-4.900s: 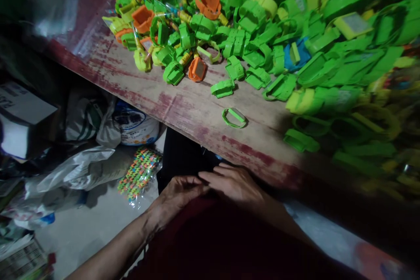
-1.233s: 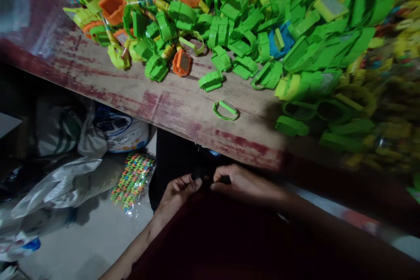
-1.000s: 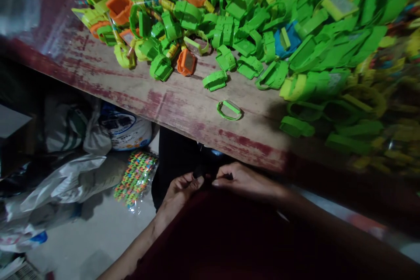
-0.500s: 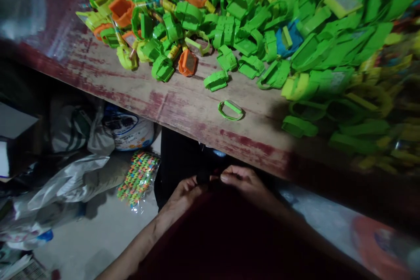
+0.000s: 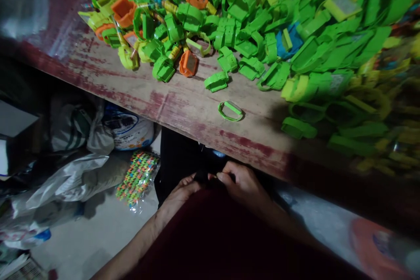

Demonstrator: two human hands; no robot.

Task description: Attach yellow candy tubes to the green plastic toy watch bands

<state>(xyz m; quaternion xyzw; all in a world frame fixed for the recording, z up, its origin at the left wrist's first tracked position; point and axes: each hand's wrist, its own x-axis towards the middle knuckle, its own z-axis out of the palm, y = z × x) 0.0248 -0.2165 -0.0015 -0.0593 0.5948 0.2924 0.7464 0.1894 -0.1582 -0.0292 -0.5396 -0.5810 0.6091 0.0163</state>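
Observation:
My left hand (image 5: 180, 191) and my right hand (image 5: 242, 184) meet below the front edge of the worn wooden table (image 5: 183, 107), over dark red cloth on my lap (image 5: 210, 236). Between the fingertips of both hands sits a small dark object (image 5: 204, 176), too dim to identify. Just above, on the tabletop, lies a single green plastic loop (image 5: 231, 110). Behind it spreads a big heap of green plastic toy wristbands (image 5: 295, 39), with some orange ones (image 5: 188, 63) and yellow ones mixed in.
Under the table on the left stand plastic sacks (image 5: 65, 179), a printed white bag (image 5: 127, 129) and a clear packet of multicoloured pieces (image 5: 138, 176) on the concrete floor. A sheet of clear plastic (image 5: 36, 4) covers the table's far left corner.
My hands have stayed together at the table's edge, fingers shifting on the small dark object; my right hand has curled in closer. The view has drifted slightly.

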